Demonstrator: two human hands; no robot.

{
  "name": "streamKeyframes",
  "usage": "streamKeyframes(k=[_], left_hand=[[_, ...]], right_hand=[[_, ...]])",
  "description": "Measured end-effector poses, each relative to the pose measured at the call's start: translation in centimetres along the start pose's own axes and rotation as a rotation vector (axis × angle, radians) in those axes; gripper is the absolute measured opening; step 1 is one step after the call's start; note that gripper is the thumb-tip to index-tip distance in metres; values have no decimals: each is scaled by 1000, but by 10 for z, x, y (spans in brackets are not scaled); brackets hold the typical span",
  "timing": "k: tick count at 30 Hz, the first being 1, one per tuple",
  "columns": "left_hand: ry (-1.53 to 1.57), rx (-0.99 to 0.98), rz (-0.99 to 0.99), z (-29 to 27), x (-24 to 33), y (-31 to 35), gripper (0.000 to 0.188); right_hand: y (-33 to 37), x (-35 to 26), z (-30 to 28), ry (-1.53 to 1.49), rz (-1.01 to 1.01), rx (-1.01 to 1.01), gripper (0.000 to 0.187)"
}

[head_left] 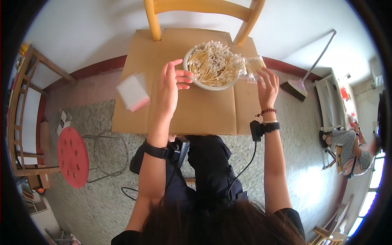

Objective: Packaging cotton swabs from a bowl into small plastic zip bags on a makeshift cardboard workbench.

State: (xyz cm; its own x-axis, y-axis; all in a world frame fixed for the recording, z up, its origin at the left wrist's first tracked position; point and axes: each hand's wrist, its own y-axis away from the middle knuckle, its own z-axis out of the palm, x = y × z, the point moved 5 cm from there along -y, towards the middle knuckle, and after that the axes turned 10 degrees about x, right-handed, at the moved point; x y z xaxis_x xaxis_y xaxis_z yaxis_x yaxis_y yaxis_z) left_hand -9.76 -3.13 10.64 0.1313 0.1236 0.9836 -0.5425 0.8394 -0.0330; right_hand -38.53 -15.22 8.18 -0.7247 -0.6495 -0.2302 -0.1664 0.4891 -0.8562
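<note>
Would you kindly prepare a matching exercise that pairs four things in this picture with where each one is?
Things:
1. white bowl of cotton swabs
2. stack of clear bags
3. red stool
4. broom

Places:
A. on the floor, left of the cardboard
B. leaning at the wall, right
C. on the cardboard, between both hands
D. at the cardboard's left edge

Pairs: 1-C, 2-D, 3-A, 4-B

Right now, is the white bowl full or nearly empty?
Full: the white bowl is heaped with cotton swabs piled above its rim. It sits upright on the cardboard sheet.
</note>
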Motion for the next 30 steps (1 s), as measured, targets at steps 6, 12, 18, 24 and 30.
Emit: streamKeyframes(k=[6,12,18,24,30], left_hand=[[-21,41,-1,-15,3,-4,55],[-38,72,7,-22,7,-5,53],[-37,79,55,-22,6,-7,51],[-85,120,51,-32,6,-9,52],[-312,272,280,-79,-2,-26,37]], right_hand=[[3,32,45,30,86,-53,33],[14,41,66,-12,113,-137,30],[14,38,67,20,69,-179,29],[10,40,66,45,69,-296,37],[-12,29,40,-143,193,-67,45]])
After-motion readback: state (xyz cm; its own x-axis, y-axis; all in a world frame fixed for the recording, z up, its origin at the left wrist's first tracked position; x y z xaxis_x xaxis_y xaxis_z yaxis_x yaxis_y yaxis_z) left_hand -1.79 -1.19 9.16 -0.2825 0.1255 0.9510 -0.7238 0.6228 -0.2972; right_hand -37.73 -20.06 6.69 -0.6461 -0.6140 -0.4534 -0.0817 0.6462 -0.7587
